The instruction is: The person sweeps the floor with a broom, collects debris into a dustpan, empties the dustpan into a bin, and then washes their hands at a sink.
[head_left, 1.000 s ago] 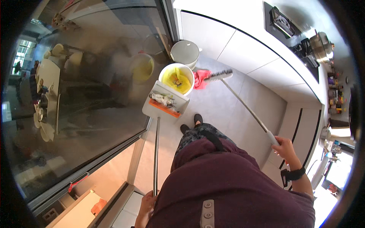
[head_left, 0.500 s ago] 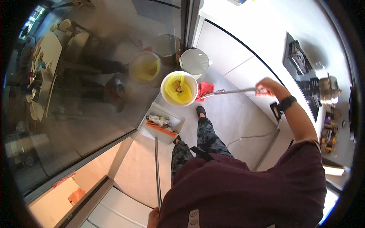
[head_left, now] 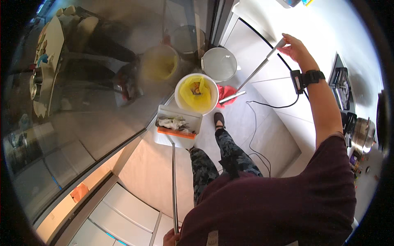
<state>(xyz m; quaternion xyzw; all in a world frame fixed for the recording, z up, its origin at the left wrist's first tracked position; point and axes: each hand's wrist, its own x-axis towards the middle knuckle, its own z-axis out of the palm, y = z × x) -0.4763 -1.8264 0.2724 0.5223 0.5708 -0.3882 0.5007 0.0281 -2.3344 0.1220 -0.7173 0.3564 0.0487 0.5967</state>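
Note:
At the lower edge, my left hand (head_left: 170,238) is closed around the metal pole of a long-handled dustpan (head_left: 164,141). The grey-white pan has a row of orange teeth and holds crumpled whitish waste and dark scraps. Raised at the upper right, my right hand (head_left: 292,48) grips the top of a long-handled tool (head_left: 257,69) with a grey grip and a narrow bar head. Its pole slants down to the bar, which is over or against a red cloth (head_left: 228,95). A white bin (head_left: 178,96) with a yellow liner (head_left: 191,94) and some waste inside stands beside the pan.
A grey-lidded white bin (head_left: 219,64) stands behind the lined one. Dark glass (head_left: 94,123) fills the left side and shows reflections. White cabinets (head_left: 262,53), a stove (head_left: 341,88) and a pot (head_left: 363,135) are at right. A dark cable (head_left: 275,106) hangs from my right wrist device.
My right hand has risen and moved away, bringing the tool's pole from nearly level to a steep slant. The dustpan has shifted slightly toward the lined bin and tilted. My view has turned a little.

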